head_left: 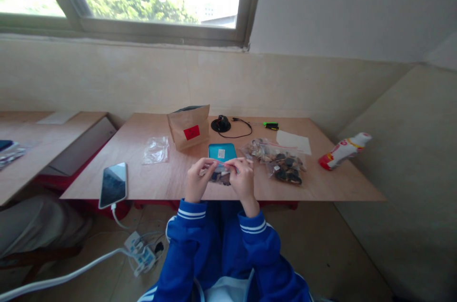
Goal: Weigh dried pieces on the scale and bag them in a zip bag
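Between my two hands hangs a small clear zip bag (221, 178) with dark and brown pieces in it. My left hand (198, 179) pinches the bag's top edge on one side. On the other side my right hand (243, 177) pinches the same edge, thumb and fingers closed. Just behind the bag lies a blue tray-like rectangle (214, 151) with a white label. To the right of my hands, clear bags of brown and black pieces (285, 167) rest on the table.
A brown paper pouch (178, 126) stands behind left, beside flat clear bags (156, 151). A phone (113, 184) on a cable overhangs the front edge. Behind are a black round device (221, 124), screwdrivers (270, 125) and paper (294, 141). A bottle (344, 151) stands right.
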Tool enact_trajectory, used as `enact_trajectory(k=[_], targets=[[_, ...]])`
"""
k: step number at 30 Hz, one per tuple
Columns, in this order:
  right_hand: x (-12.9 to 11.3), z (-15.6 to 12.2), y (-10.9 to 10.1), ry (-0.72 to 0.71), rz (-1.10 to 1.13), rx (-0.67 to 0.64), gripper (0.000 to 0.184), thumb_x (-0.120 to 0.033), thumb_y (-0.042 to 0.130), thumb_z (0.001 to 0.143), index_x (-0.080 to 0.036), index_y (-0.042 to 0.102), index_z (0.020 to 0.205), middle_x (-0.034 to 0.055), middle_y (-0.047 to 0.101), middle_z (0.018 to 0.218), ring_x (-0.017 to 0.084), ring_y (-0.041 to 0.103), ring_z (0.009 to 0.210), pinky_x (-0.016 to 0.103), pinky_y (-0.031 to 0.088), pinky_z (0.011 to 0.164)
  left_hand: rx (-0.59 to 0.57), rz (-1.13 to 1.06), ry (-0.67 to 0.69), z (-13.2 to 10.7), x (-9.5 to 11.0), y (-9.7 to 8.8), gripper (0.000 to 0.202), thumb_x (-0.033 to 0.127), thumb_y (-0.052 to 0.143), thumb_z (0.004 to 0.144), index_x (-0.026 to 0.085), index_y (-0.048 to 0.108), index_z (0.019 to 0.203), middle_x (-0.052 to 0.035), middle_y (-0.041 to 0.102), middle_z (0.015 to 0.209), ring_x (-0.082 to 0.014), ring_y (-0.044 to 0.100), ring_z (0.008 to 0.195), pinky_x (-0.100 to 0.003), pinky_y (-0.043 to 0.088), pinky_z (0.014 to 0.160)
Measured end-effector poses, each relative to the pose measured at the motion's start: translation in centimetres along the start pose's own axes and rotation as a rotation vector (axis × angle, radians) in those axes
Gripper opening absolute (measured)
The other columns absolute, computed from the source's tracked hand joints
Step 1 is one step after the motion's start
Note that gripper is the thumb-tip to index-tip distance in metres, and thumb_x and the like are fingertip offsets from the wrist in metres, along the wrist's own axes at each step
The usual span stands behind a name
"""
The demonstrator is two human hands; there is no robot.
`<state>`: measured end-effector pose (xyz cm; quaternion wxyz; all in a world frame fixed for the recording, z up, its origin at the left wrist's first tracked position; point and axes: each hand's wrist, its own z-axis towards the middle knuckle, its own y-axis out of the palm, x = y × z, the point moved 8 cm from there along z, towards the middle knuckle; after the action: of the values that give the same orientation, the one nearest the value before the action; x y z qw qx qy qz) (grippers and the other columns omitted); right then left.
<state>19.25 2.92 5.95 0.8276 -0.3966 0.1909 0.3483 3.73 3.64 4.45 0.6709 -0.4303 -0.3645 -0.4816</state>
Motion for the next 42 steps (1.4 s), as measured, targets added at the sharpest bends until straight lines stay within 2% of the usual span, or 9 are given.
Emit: enact_trajectory(k=[6, 9, 18, 24, 27, 30, 35, 38, 42], targets=[[-1.2, 0.2, 0.0, -0.053, -0.024, -0.088, 0.014, -0.026, 0.055, 0.090, -0.025, 0.069, 0.093, 0.0028, 0.072, 0.090, 0.021, 0.059, 0.090, 0.037, 0.035, 0.088, 0.048, -0.006, -0.016, -0.1, 0.0, 0.0, 0.018, 0.038, 0.063, 0.081, 0.022, 0.068, 0.084, -0.0026, 0.069, 0.082, -0.0142, 0.059, 0.072, -0.024, 0.045, 0.069], [-1.5, 0.4, 0.0, -0.088, -0.023, -0.111, 0.014, -0.031, 0.056, 0.090, -0.025, 0.068, 0.091, 0.0034, 0.072, 0.092, 0.021, 0.059, 0.093, 0.036, 0.035, 0.087, 0.015, 0.025, 0.005, 0.0, 0.1, 0.3, 0.018, 0.039, 0.061, 0.082, 0.021, 0.067, 0.085, -0.0027, 0.069, 0.082, -0.0132, 0.059, 0.070, -0.023, 0.046, 0.067], [-1.1, -0.2, 1.4, -0.072, -0.054, -0.081, 0.026, -0.011, 0.043, 0.091, -0.021, 0.064, 0.078, 0.0024, 0.067, 0.073, 0.019, 0.059, 0.075, 0.034, 0.035, 0.082, -0.031, 0.109, 0.027, -0.3, 0.3, 1.3, 0.016, 0.036, 0.054, 0.086, 0.020, 0.058, 0.085, -0.0029, 0.067, 0.080, -0.0140, 0.061, 0.072, -0.025, 0.047, 0.069], [-1.0, 0.0, 1.8, -0.123, 0.051, -0.220, 0.017, -0.028, 0.051, 0.093, -0.024, 0.067, 0.092, 0.0025, 0.071, 0.088, 0.020, 0.061, 0.087, 0.032, 0.038, 0.082, 0.073, 0.204, 0.038, -0.4, -0.4, 0.1, 0.019, 0.038, 0.048, 0.088, 0.020, 0.053, 0.087, -0.0045, 0.065, 0.081, -0.0160, 0.060, 0.072, -0.028, 0.047, 0.069], [0.2, -0.1, 2.0, -0.098, 0.053, -0.278, 0.017, -0.028, 0.053, 0.092, -0.025, 0.067, 0.083, 0.0015, 0.070, 0.080, 0.020, 0.061, 0.081, 0.032, 0.041, 0.078, 0.118, 0.179, 0.023, -0.3, -1.0, -1.0, 0.021, 0.041, 0.048, 0.088, 0.020, 0.053, 0.088, -0.0047, 0.064, 0.081, -0.0162, 0.060, 0.070, -0.027, 0.047, 0.065], [0.8, -0.1, 1.9, -0.077, 0.016, -0.245, 0.022, -0.020, 0.051, 0.091, -0.024, 0.067, 0.075, 0.0016, 0.069, 0.073, 0.020, 0.060, 0.076, 0.032, 0.041, 0.075, 0.062, 0.074, 0.002, -0.2, -1.4, -1.3, 0.024, 0.044, 0.050, 0.086, 0.021, 0.055, 0.088, -0.0023, 0.063, 0.077, -0.0147, 0.059, 0.067, -0.025, 0.047, 0.062], [-1.0, 0.0, 1.7, -0.136, -0.045, -0.195, 0.029, -0.007, 0.045, 0.089, -0.022, 0.065, 0.074, 0.0023, 0.071, 0.080, 0.019, 0.063, 0.084, 0.034, 0.037, 0.085, -0.004, -0.021, -0.059, -0.5, -1.8, -1.4, 0.027, 0.046, 0.060, 0.081, 0.020, 0.061, 0.088, -0.0006, 0.065, 0.076, -0.0138, 0.060, 0.068, -0.023, 0.047, 0.065], [-1.6, -0.2, 2.0, -0.176, -0.029, -0.238, 0.022, -0.016, 0.048, 0.093, -0.021, 0.066, 0.080, 0.0028, 0.072, 0.086, 0.019, 0.063, 0.088, 0.034, 0.037, 0.087, 0.018, 0.044, -0.047, -0.6, -1.6, -1.6, 0.024, 0.044, 0.063, 0.079, 0.020, 0.064, 0.082, -0.0006, 0.066, 0.073, -0.0133, 0.059, 0.067, -0.023, 0.045, 0.065], [-0.5, -0.5, 2.2, -0.155, 0.038, -0.304, 0.017, -0.032, 0.052, 0.093, -0.024, 0.068, 0.091, 0.0021, 0.073, 0.093, 0.019, 0.064, 0.089, 0.035, 0.040, 0.087, 0.077, 0.065, -0.050, -0.6, -1.9, -2.2, 0.024, 0.044, 0.065, 0.077, 0.020, 0.067, 0.079, -0.0004, 0.067, 0.070, -0.0136, 0.057, 0.064, -0.023, 0.044, 0.063]])
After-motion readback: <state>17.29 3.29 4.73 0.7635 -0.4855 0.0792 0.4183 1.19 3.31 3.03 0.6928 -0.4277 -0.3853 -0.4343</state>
